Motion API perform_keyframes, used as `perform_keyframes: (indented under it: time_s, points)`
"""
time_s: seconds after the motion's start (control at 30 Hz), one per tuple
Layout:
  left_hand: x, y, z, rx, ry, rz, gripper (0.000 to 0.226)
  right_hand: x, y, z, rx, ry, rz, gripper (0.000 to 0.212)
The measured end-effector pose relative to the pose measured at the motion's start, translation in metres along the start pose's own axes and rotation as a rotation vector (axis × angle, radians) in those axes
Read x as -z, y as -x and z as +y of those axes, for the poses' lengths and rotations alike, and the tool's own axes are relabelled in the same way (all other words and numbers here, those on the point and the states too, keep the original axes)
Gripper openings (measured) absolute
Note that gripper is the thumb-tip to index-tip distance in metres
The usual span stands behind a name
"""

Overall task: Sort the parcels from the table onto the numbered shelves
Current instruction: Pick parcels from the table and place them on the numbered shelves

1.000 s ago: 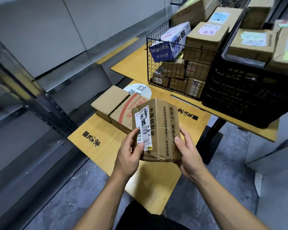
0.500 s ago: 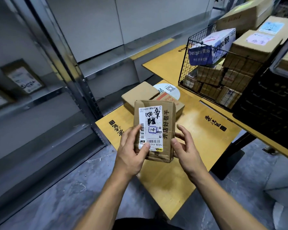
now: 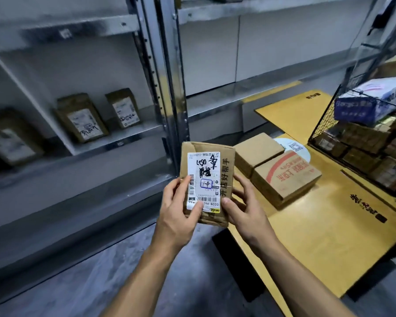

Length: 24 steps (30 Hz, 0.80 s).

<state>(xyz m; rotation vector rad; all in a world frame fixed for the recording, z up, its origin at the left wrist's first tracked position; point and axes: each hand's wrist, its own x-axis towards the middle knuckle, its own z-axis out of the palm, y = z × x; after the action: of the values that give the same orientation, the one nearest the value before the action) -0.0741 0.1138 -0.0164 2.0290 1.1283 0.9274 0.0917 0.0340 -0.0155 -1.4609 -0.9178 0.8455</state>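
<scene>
Parcel [image 3: 206, 181] gripped by left hand [image 3: 177, 211] and right hand [image 3: 245, 209]; two boxes [image 3: 277, 170] on table [image 3: 329, 236], three on shelf [image 3: 114, 143].

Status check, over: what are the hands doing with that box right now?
Left hand and right hand both gripping the parcel, label up. Held off the table, facing the shelves. Nothing in the way.

Yellow desk [image 3: 325, 243], two cardboard boxes [image 3: 277, 170] side by side, round white sticker [image 3: 295, 148], wire basket [image 3: 361, 143] of parcels; metal shelf [image 3: 114, 143], three labelled parcels [image 3: 82, 117] leaning upright.
</scene>
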Motion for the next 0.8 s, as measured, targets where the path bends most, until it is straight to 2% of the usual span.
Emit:
perform_keyframes:
  time_s: [0.2,0.4,0.7,0.8]
  points:
    - [0.078,-0.009,-0.027,-0.053,-0.057,0.116,0.063,-0.094,-0.023,-0.032,0.056,-0.001,-0.011,0.074]
    - [0.144,-0.023,-0.052,-0.094,-0.137,0.209,0.063,-0.169,-0.035,-0.062,0.156,0.013,0.010,0.075]
    - [0.206,-0.064,-0.055,-0.133,-0.204,0.220,0.062,-0.214,-0.079,-0.099,0.233,-0.062,-0.022,0.074]
    - [0.231,-0.080,-0.055,-0.153,-0.243,0.289,0.058,-0.223,-0.102,-0.119,0.296,-0.100,-0.061,0.074]
